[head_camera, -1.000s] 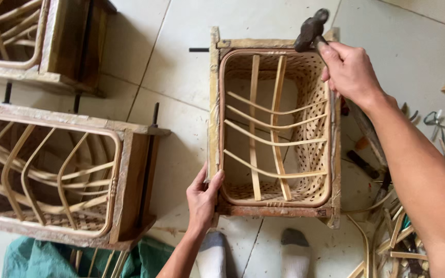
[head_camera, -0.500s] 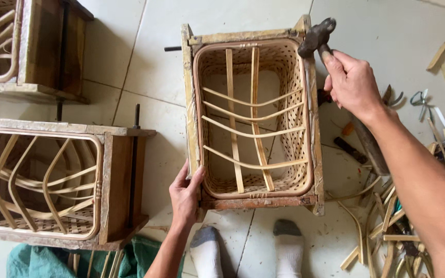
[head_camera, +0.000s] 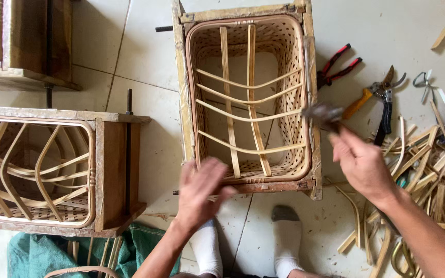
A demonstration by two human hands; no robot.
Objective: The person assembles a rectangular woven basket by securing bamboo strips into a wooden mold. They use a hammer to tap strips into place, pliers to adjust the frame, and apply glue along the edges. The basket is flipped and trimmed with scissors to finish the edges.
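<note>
A woven rattan basket sits inside a wooden box mould (head_camera: 182,108) on the tiled floor, with bent cane strips crossing its opening. My right hand (head_camera: 362,166) grips a hammer (head_camera: 321,112) whose blurred head is at the mould's right rim. My left hand (head_camera: 202,189) is blurred, fingers spread, over the mould's near left corner; I cannot tell if it touches the wood.
Two more wooden moulds with cane frames stand at left (head_camera: 114,159) and far left top (head_camera: 32,36). Red-handled pliers (head_camera: 338,64), pruning shears (head_camera: 382,100) and several cane offcuts (head_camera: 428,170) lie at right. My socked feet (head_camera: 287,239) and a green cloth (head_camera: 42,252) are near.
The hammer has come down from the mould's far right corner to the middle of its right rim. My left hand has loosened from the near edge and is moving. The view has shifted closer.
</note>
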